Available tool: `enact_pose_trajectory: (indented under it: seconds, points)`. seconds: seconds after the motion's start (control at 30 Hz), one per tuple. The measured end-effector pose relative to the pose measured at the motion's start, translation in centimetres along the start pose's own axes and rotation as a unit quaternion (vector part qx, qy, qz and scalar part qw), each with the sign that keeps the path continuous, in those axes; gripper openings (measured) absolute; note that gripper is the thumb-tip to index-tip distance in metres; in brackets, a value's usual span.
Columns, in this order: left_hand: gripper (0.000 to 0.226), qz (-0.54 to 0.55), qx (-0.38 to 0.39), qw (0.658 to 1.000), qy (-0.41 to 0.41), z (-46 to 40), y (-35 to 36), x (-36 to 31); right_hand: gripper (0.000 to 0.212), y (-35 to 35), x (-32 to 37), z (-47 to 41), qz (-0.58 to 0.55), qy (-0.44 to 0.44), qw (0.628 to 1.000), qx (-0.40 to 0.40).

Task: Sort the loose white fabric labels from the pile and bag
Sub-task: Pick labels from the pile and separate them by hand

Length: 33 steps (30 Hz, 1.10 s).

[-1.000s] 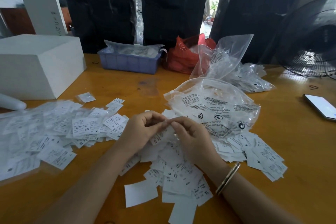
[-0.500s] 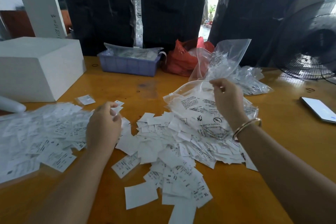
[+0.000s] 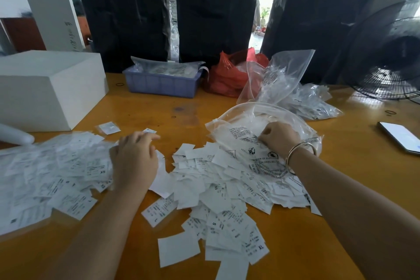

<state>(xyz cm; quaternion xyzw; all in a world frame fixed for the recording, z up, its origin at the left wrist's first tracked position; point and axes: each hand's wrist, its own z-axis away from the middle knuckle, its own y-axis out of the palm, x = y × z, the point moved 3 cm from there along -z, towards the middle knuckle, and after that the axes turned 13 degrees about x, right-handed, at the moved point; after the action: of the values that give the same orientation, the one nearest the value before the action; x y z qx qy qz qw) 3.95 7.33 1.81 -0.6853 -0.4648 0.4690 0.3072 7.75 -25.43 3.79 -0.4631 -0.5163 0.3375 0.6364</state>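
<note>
Mostly white printed labels (image 3: 218,191) heaped loose, size letters showing.

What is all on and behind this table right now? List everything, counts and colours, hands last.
label pile: one heap, white, table centre
sorted labels: one spread, white, left, under clear plastic
printed bag: one, clear, behind the pile
more bags: several, clear, behind it
red bag: one, far centre
tray: one, blue, far centre
box: one, white, far left
phone: one, right edge
fan: one, black, far right
bundles: three, black, behind the table
table: one, orange wood
bangle: one, gold, right wrist
left hand: on the sorted labels' edge
right hand: grips the printed bag
</note>
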Motion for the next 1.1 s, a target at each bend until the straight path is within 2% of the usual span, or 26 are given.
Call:
enact_pose_trajectory:
  seconds: [0.1,0.17,0.27,0.4,0.5,0.6,0.63,0.73,0.8,0.87,0.93,1.0,1.1]
  points:
    - [0.022,0.076,0.015,0.986,0.147,0.4,0.1,-2.0,0.025,0.1,-0.4,0.0,-0.045,-0.003,0.999,-0.021]
    - [0.021,0.121,0.057,0.969,0.206,0.9,0.4,-3.0,0.031,-0.3,-0.4,0.5,-0.081,-0.015,0.993,-0.080]
    - [0.021,0.176,0.110,0.951,0.231,1.4,1.0,-3.7,0.031,-0.9,0.5,2.1,-0.142,-0.082,0.966,-0.198]
    - [0.022,0.220,0.140,0.934,0.243,1.7,1.5,-4.4,0.011,-1.2,3.6,5.9,-0.251,-0.209,0.912,-0.249]
    - [0.027,0.277,0.159,0.920,0.227,1.8,1.4,-4.5,0.004,0.2,6.1,9.0,-0.255,-0.293,0.899,-0.203]
    - [0.051,0.306,0.164,0.909,0.232,1.9,0.9,-4.8,0.012,2.5,7.7,11.2,-0.292,-0.335,0.893,-0.072]
    - [0.053,0.307,0.166,0.907,0.236,1.9,0.8,-4.9,0.017,3.1,8.0,11.6,-0.299,-0.338,0.892,-0.037]
    - [0.032,0.293,0.166,0.911,0.238,1.9,0.9,-5.0,0.021,4.1,8.4,12.0,-0.327,-0.343,0.880,0.014]
    - [0.024,0.312,0.160,0.909,0.226,1.8,1.0,-4.9,0.016,4.1,8.1,11.9,-0.349,-0.338,0.874,0.009]
    - [0.024,0.346,0.159,0.902,0.204,1.8,1.0,-4.7,0.010,4.0,7.6,11.6,-0.319,-0.320,0.892,-0.030]
    - [0.018,0.367,0.155,0.898,0.184,1.8,1.2,-4.5,0.025,4.3,7.2,11.1,-0.191,-0.283,0.938,-0.064]
    - [0.009,0.378,0.153,0.897,0.174,1.7,1.5,-4.4,0.040,5.0,7.3,10.8,-0.042,-0.242,0.969,-0.021]
    - [0.010,0.391,0.154,0.892,0.169,1.9,1.6,-4.4,0.032,5.8,7.6,10.8,0.069,-0.231,0.971,0.008]
